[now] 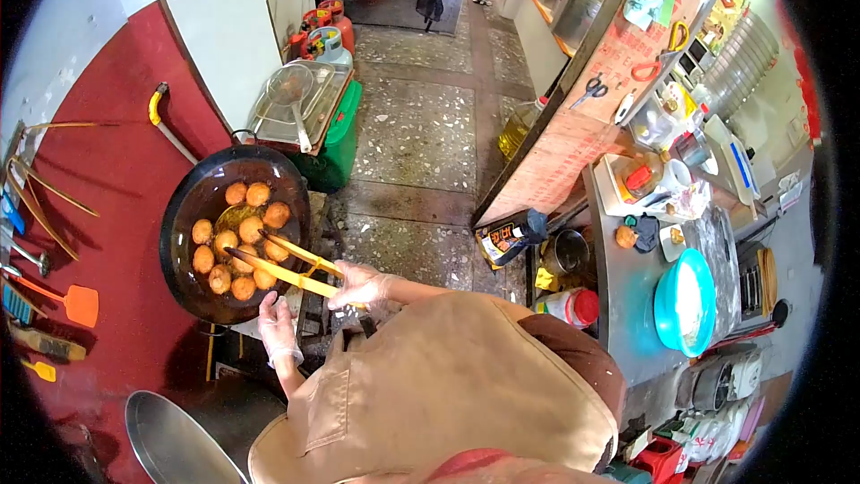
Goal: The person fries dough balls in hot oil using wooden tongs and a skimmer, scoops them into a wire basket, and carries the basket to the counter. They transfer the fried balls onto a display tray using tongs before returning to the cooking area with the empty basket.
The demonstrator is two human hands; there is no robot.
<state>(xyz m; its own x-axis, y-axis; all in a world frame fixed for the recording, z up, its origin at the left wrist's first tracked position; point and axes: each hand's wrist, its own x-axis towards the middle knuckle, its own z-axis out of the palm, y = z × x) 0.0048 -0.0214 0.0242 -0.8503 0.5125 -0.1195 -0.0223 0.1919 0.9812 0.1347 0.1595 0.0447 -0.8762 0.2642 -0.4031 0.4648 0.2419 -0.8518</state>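
Several golden-brown fried balls [203, 259] sit in oil in a large black wok [193, 197] at the left. My right hand [360, 286], in a clear plastic glove, is closed around the handle end of long yellow bamboo tongs [309, 282]. Their dark tips reach in among the balls; I cannot tell whether they grip one. Just outside the wok's near rim is my left hand [279, 326], also gloved, fingers loosely apart and holding nothing. A tan apron [430, 376] covers my front.
A wire skimmer [291, 90] rests on a tray over a green bin [340, 139]. Utensils, including an orange spatula [81, 305], hang on the red wall. Lower left stands a metal pot [175, 439]. A turquoise basin [667, 305] occupies the right counter. Gas cylinders [331, 47] stand farther off.
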